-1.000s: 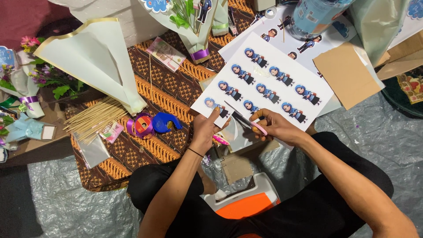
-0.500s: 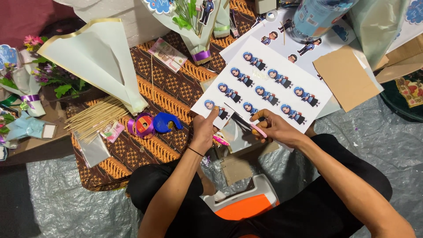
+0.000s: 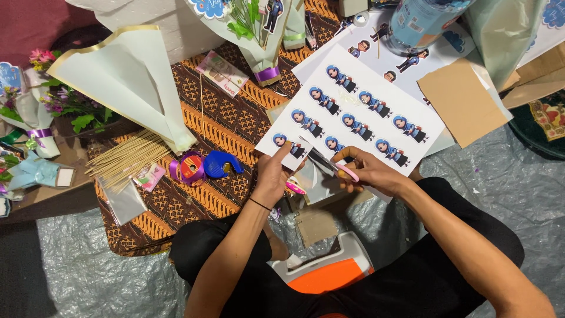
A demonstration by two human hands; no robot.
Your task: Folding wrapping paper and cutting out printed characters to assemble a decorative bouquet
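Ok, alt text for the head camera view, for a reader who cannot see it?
Seen from above, a seated person's right hand works pink-handled scissors into a white sheet of blue-hooded cartoon figures, while the left hand pinches its near corner. Bamboo skewers, ribbon rolls and pale green bouquet wraps lie on brown batik cloth.

Grey plastic floor sheet (image 3: 506,176) bearing 1 brown patterned batik cloth (image 3: 223,118) (skewer bundle (image 3: 126,162), 2 ribbon rolls (image 3: 206,166), printed figure sheets (image 3: 359,112) atop).

White sheet of blue cartoon stickers (image 3: 359,115) at centre, clear plastic bag (image 3: 122,201) at nine o'clock, blue-labelled bottle (image 3: 421,20) at one o'clock, small white tag (image 3: 65,177) far left.
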